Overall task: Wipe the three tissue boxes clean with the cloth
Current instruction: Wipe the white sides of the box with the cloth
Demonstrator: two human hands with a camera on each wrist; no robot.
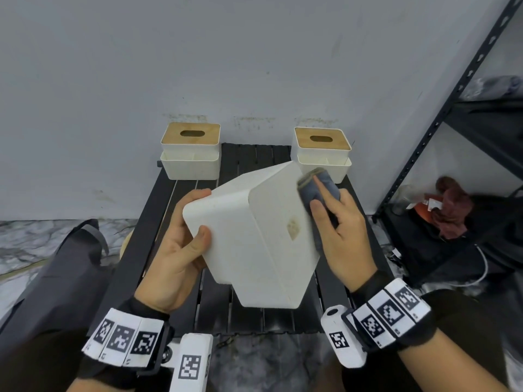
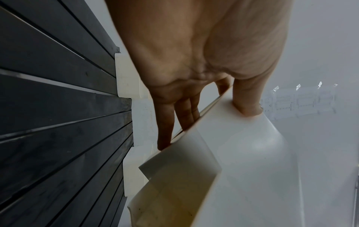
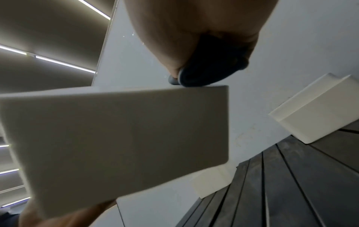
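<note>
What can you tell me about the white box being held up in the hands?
The held tissue box is white, plastic-looking, with rounded corners, tilted in the air above the black slatted table. A brownish stain marks one broad face. The left hand grips its left end, thumb on the outside; the right hand presses a folded grey-blue cloth against its upper right edge.

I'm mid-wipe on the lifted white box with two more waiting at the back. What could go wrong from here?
1. The held tissue box hangs tilted above the black slatted table, carried only by the left hand; hard wiping pressure could twist it loose.
2. The cloth under the right hand is at the far edge, so the brownish stain on that face may get missed.
3. The right rear tissue box stands just behind the cloth; a long stroke could bump it.
</note>
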